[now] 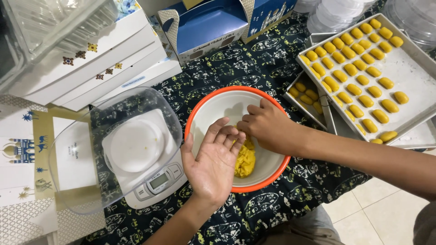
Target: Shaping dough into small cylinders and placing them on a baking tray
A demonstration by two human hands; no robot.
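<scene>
While your right hand [268, 124] pinches yellow dough [245, 159] in the orange-rimmed bowl [213, 109], your left hand [212, 164] waits with palm up and fingers loose; I judge portioning comes next.

The left hand [213, 165] comes up from the lower edge of the view on a bare forearm, palm turned upward and open, slightly cupped, with the fingers [227, 134] curled loosely inward at their tips and the thumb spread out to the side. The right hand [268, 127] reaches in from the right on a long bare forearm that crosses the frame at a slant, its back facing up, knuckles raised, fingers bent downward and bunched together. The fingertips of both hands lie close to one another, almost touching
</scene>
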